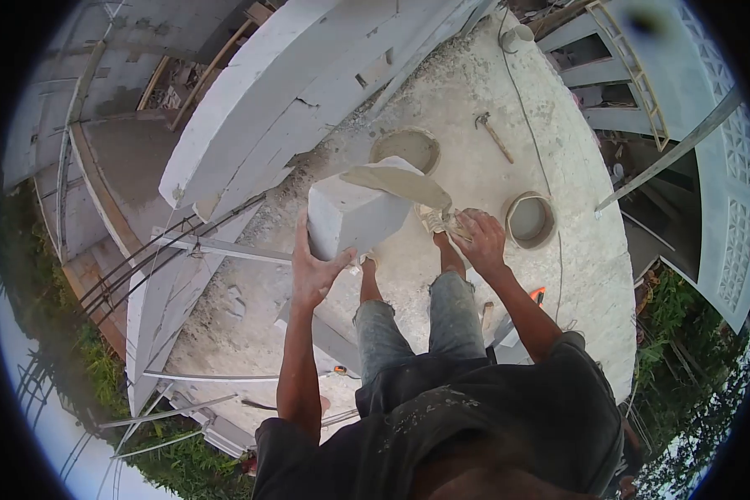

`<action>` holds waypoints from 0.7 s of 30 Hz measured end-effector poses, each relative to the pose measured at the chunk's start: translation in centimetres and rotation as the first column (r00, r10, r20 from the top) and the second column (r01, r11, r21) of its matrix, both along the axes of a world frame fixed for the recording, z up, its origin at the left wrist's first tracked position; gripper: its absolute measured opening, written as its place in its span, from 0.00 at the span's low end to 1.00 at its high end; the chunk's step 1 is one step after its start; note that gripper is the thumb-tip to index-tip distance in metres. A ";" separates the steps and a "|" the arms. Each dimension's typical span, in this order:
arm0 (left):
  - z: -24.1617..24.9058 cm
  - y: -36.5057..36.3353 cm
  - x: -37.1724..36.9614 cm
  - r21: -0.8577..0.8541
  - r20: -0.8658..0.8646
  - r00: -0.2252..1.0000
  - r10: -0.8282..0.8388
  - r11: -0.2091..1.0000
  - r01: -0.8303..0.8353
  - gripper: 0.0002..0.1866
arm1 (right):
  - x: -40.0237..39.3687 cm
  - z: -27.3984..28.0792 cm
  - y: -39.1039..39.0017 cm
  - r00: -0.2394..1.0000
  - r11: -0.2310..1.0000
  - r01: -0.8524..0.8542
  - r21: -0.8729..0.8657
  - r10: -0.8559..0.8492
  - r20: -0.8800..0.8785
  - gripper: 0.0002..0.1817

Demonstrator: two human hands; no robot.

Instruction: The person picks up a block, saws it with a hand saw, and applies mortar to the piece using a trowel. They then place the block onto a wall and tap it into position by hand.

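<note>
My left hand (315,273) is wrapped round the near lower corner of a pale grey building block (352,218), holding it up in front of my legs. In my right hand (480,238) is the handle of a trowel (396,183). Its long blade is coated in mortar and lies across the top of the block, pointing left. The fingers of my right hand are closed around the handle. Behind the block, a round tub (421,150) of wet grey mortar sits on the floor, partly covered by the block and blade.
A partly built block wall (258,108) curves along the left. A hammer (495,137) and a bucket (531,219) with greyish liquid stand or lie on the dusty floor to the right, near a cable (528,104). Rebar (183,237) juts out left. The slab's edge drops off at right.
</note>
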State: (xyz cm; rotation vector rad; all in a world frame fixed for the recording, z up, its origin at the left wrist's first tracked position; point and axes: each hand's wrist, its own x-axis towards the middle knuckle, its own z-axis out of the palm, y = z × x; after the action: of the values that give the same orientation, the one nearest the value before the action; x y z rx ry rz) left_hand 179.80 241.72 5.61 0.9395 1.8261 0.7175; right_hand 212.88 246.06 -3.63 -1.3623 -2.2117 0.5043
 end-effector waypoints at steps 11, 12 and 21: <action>17.6 -6.9 -7.0 0.314 0.331 0.929 0.165 0.909 -0.273 0.56 | -3.9 20.9 -9.0 0.974 0.982 0.187 0.019 -0.183 -0.133 0.25; 18.9 -7.5 -7.4 0.350 0.357 0.919 0.168 0.888 -0.299 0.56 | -5.8 22.4 -9.1 0.959 0.974 0.224 -0.038 -0.228 -0.171 0.25; 22.3 -10.3 -11.7 0.519 0.270 0.903 0.335 0.739 -0.429 0.54 | -20.0 28.0 -9.4 0.992 0.974 0.027 0.223 0.002 -0.130 0.28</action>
State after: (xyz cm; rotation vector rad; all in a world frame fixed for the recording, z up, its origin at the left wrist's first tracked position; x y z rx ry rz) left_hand 168.08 231.44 27.93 0.8350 1.6995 1.6263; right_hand 192.91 236.62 24.38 -1.1905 -2.0830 0.3170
